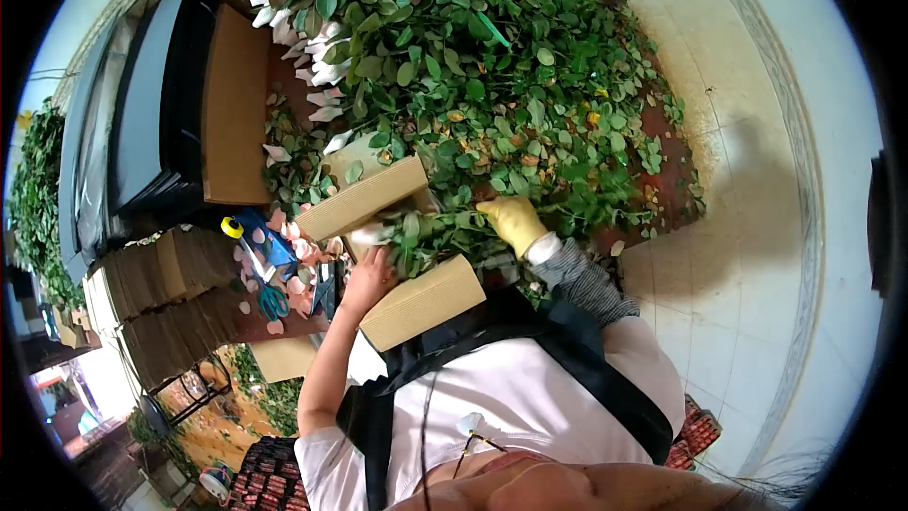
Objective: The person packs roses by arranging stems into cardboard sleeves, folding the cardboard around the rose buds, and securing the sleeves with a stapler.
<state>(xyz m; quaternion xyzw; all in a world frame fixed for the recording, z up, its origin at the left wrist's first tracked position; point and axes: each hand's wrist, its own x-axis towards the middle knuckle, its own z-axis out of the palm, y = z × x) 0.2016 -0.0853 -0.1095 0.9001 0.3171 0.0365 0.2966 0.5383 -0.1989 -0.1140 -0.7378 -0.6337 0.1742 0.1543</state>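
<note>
A leafy bunch of flower stems (413, 244) lies between an upper corrugated cardboard piece (364, 197) and a lower one (423, 303), with a pale wrapped flower head (369, 235) at its left end. My left hand (372, 274), bare, is at that end just below the flower head. Its fingers are bent, and what they grip is partly hidden. In a yellow glove, my right hand (514, 222) closes around the stems at the right end of the bunch. Above both hands spreads a large heap of leafy stems (492, 66), with white-wrapped flower heads (326, 74) along its left side.
Teal-handled scissors (273, 303) and a yellow-and-white tool (234, 227) lie among pink petals (298, 251) at left. Stacked cardboard (165, 289) and a tall brown board (236, 109) stand beyond them. Tiled floor (700, 312) runs along the right side.
</note>
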